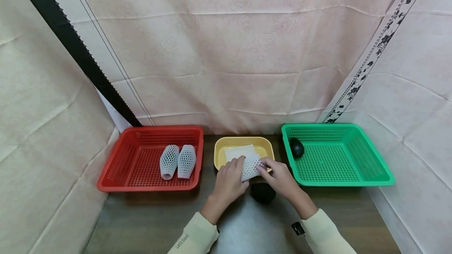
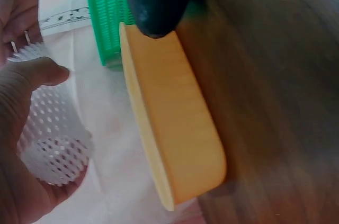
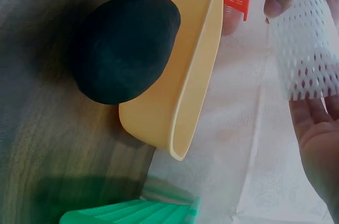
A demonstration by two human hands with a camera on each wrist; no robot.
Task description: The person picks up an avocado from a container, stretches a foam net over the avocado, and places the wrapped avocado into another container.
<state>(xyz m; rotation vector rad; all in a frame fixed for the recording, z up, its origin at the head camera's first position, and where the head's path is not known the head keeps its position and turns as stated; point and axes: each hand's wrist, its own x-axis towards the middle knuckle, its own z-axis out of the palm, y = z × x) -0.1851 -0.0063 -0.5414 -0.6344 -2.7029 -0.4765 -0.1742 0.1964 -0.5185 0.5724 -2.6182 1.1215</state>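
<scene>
My left hand (image 1: 230,178) grips a white foam net sleeve (image 1: 250,167) over the front of the yellow tub, its thumb (image 2: 45,73) lying along the mesh. At the sleeve's right end, my right hand (image 1: 280,176) pinches the edge between thumb and fingers. The right wrist view has the right fingers (image 3: 312,115) at the sleeve's open end, partly hidden by the mesh. Below the hands, a dark avocado (image 1: 262,193) lies on the table in front of the tub. More flat white foam netting (image 1: 240,151) is inside the yellow tub (image 1: 243,141).
A red basket (image 1: 150,188) on the left contains two white net-covered items (image 1: 177,162). To the right stands a green basket (image 1: 342,183), with another dark avocado (image 1: 296,148) against its left wall. Pale cloth (image 1: 226,50) hangs behind the grey-brown table (image 1: 155,222).
</scene>
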